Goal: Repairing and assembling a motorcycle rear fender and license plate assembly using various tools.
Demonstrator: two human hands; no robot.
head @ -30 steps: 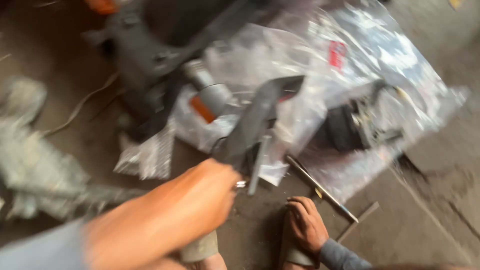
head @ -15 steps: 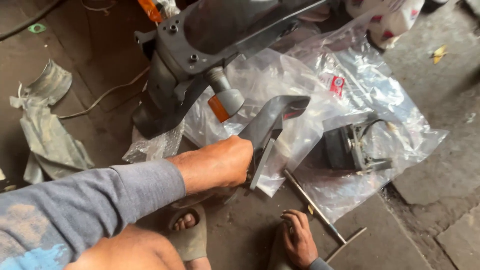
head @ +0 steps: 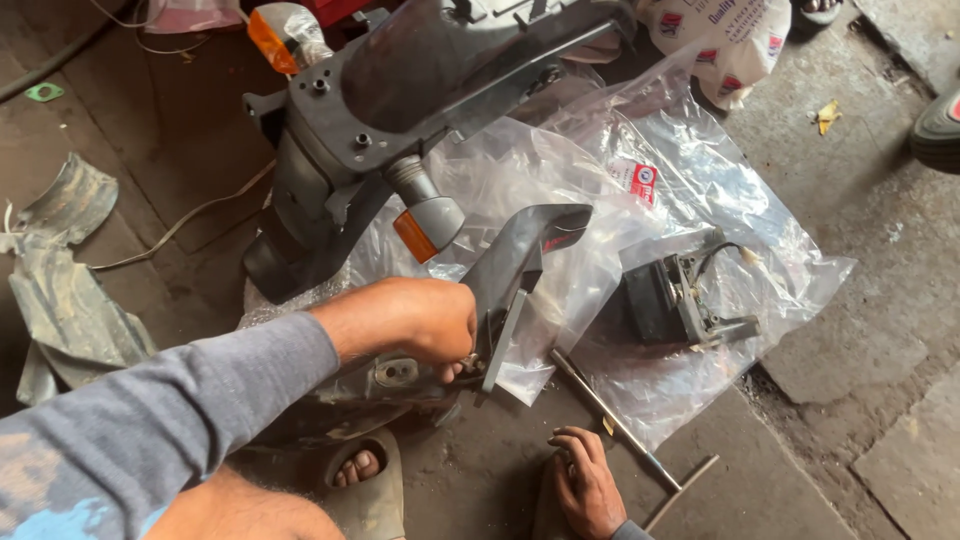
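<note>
Left hand is closed over the base of the dark plastic panel, fingertips tucked out of sight behind it. Right hand at the bottom edge, wrist cut off. Top of the grey scooter cowl runs out of frame. Sandalled foot half hidden under the forearm.

Clear plastic bags, red-white label

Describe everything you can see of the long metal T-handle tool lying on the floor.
The T-handle tool is a slim grey metal rod, dull and worn, lying flat and diagonal on the concrete floor. Its upper end rests against the clear plastic sheet; its lower end carries a short crossbar. The right hand rests on the floor just beside it; contact is unclear.
</note>
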